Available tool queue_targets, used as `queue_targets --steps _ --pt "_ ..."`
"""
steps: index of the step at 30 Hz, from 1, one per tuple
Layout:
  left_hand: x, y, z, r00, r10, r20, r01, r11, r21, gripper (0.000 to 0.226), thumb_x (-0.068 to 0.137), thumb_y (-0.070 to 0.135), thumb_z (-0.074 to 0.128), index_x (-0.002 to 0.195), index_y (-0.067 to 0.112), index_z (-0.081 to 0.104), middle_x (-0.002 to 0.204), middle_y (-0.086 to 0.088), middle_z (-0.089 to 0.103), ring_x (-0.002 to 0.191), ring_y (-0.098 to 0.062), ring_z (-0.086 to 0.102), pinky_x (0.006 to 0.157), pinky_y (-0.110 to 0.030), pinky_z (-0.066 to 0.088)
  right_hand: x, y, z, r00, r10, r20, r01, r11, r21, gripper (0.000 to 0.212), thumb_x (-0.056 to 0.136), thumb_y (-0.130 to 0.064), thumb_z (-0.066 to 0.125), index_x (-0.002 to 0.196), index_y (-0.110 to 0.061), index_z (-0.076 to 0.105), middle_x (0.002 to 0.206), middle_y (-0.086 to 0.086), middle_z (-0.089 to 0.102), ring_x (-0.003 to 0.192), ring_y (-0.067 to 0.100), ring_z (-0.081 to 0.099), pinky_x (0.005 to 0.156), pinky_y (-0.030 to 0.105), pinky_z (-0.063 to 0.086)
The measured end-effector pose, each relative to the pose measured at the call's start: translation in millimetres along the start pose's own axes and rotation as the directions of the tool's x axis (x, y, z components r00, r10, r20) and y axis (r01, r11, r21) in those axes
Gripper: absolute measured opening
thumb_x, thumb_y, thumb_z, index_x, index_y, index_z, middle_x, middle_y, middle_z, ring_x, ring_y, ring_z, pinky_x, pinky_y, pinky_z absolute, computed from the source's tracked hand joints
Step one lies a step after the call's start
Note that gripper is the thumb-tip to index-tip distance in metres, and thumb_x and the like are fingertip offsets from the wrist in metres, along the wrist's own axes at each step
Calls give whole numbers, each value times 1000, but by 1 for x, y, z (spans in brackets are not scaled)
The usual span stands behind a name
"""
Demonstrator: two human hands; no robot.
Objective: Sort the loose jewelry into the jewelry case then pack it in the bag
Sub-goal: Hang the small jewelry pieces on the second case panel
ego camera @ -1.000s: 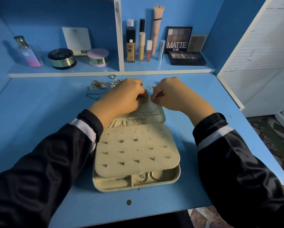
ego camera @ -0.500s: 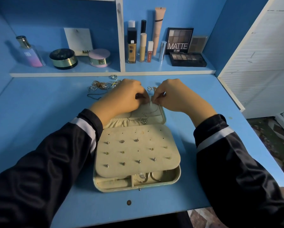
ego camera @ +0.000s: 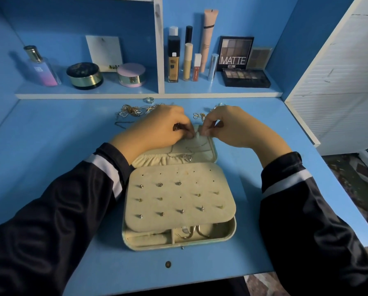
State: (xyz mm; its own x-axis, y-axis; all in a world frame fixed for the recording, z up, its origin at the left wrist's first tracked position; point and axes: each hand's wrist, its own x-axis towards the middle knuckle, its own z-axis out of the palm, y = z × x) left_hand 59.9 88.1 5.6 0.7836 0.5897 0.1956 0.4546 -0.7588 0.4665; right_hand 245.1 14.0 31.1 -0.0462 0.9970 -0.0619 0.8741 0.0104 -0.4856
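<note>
Evidently the left hand (ego camera: 164, 127) and right hand (ego camera: 230, 127) are each pinching a fine chain (ego camera: 197, 146) at the top edge of the lid (ego camera: 210, 153), likely hanging it there to stay untangled.

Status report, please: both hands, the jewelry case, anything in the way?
Left hand, right hand: both pinch what looks like thin chain at lid's top edge. Jewelry case open, studs on panel. Loose jewelry waits behind hands; nothing blocks.
</note>
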Motion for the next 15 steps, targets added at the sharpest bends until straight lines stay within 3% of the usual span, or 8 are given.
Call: queue_targets --steps 4,9,15 --pt "-8 -1 3 999 17 -36 -18 1000 -21 14 85 17 73 95 25 79 79 9 60 80 -13 56 72 -24 39 -9 -2 3 999 1 -53 1 999 45 18 87 -7 65 79 -22 69 74 -15 59 66 1 52 58 1 37" --pt "-21 1 4 997 -23 -73 18 997 -77 17 85 22 74 100 28 78 86 14 69 86 -7 63 83 -26 49 -19 -7 8 993 40 -111 -30 995 90 14 86 -9 67 78 -19 70 72 -14 61 62 -3 53 55 0 37" --pt "-33 2 2 991 -115 -69 95 965 -244 16 83 20 78 98 27 78 87 16 73 83 2 66 79 -16 50 -21 -14 14 988 41 -151 -20 990 140 7 82 -9 73 84 -14 76 73 -10 64 61 -8 55 58 1 40"
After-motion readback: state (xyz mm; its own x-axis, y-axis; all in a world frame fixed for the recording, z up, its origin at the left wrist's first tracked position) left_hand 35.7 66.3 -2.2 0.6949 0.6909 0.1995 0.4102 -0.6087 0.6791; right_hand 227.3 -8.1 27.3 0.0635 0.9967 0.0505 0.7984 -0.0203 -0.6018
